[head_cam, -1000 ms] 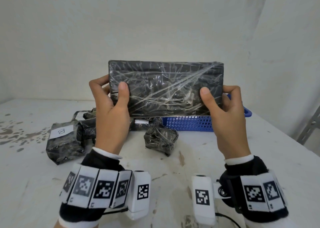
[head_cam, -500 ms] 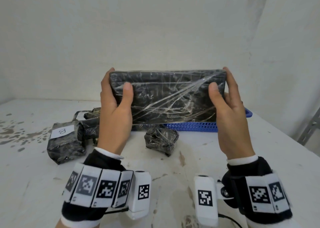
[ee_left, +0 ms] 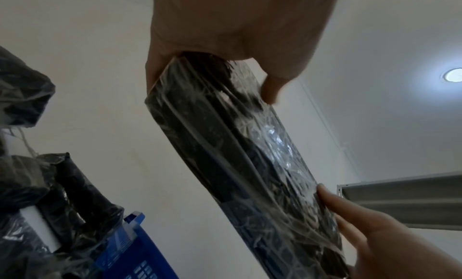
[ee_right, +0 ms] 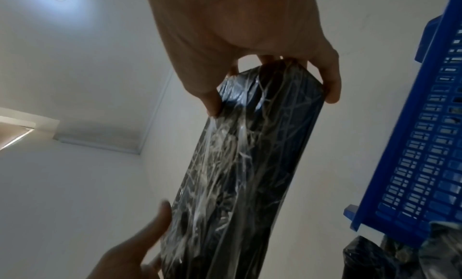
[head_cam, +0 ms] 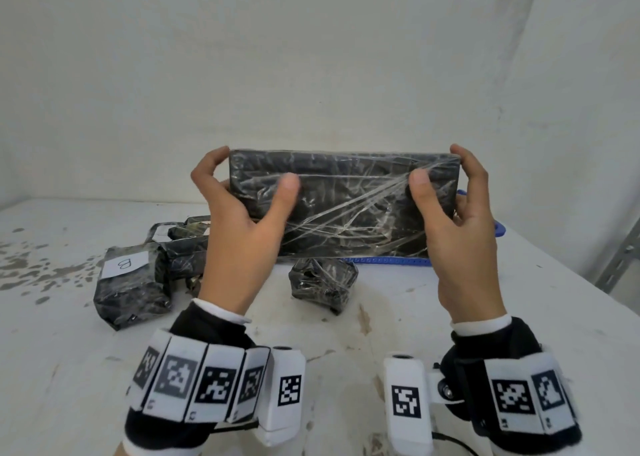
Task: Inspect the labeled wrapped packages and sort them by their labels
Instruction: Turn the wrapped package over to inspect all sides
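The long package [head_cam: 349, 206] is black under glossy, wrinkled clear plastic film. The basket [ee_right: 425, 145] is blue perforated plastic. The table [head_cam: 381, 320] is matt white, stained.

I see a stained white table [head_cam: 415, 317] against a white wall [head_cam: 311, 57], with a grey metal rack [head_cam: 620, 265] off the table's right edge.

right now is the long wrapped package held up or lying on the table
Held up: the long wrapped package is clear of the table, gripped at its ends by the left hand and right hand.
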